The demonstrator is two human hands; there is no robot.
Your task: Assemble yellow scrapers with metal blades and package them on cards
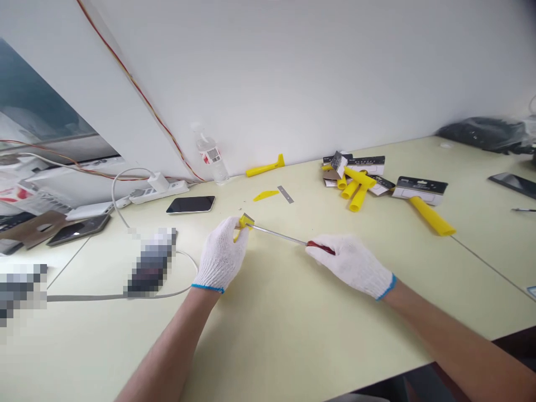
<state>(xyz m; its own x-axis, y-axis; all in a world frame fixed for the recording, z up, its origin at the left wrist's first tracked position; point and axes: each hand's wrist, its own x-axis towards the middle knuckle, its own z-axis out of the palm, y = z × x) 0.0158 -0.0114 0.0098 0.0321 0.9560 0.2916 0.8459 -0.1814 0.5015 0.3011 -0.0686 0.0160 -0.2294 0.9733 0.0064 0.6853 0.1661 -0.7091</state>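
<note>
Both my hands wear white knit gloves. My left hand is closed around a small yellow scraper head with a metal blade edge, held just above the pale yellow table. My right hand grips the dark red handle of a screwdriver. Its long metal shaft runs left, and its tip meets the yellow piece at my left hand.
Loose yellow parts and a metal blade lie behind my hands. Several packaged yellow-handled scrapers lie at the right. A phone, a water bottle, a power strip and cables sit at the left.
</note>
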